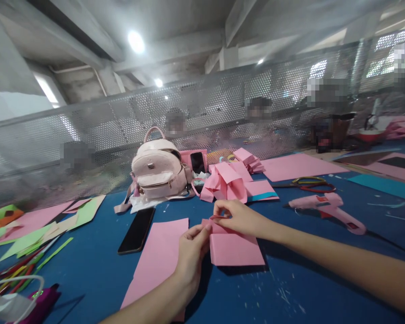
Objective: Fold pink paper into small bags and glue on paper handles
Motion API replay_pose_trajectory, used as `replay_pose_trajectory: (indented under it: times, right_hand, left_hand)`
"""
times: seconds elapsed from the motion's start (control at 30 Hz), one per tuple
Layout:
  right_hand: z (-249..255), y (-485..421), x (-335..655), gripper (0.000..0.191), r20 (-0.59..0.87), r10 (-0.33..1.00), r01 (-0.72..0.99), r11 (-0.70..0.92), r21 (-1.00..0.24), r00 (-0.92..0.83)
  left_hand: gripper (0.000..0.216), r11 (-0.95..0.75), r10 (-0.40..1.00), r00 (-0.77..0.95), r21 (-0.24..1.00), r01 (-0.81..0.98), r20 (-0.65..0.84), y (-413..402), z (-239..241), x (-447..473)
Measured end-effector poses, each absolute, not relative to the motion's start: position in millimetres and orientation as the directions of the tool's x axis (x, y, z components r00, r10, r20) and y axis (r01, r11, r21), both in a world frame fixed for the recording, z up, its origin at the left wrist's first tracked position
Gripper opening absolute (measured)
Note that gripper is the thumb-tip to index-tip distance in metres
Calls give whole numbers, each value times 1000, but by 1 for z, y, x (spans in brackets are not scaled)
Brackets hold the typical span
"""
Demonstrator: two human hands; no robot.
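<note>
A folded piece of pink paper is held just above the blue table in front of me. My left hand pinches its left upper corner between thumb and fingers. At the top edge, my right hand grips a small flap of the same paper, its fingers curled over it. A flat pink sheet lies under and left of my left hand. Beyond my right hand sits a heap of folded pink paper strips, with a pink piece bearing a blue strip beside it.
A pink glue gun and scissors lie to the right. A black phone and a pale backpack are to the left. Green paper and pens lie far left. A perforated metal screen stands behind.
</note>
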State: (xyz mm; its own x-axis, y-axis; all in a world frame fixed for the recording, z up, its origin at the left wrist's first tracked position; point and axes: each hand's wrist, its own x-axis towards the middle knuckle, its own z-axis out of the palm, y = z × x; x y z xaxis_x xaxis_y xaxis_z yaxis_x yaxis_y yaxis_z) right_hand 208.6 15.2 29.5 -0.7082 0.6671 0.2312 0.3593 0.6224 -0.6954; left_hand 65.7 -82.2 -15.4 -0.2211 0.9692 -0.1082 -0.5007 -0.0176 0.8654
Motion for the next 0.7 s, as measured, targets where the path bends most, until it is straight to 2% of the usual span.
replay_pose_trajectory:
  times: [0.3,0.7]
  right_hand:
    - [31,12,206,22,245,677,349,614,-708,-694]
    - [30,11,206,20,246,673,338,611,-715,-697]
  left_hand:
    - [38,-17,963,-237,852,-523,-126,-84,-16,73]
    - [34,-42,956,-268,852,-522,-117,-82,-20,74]
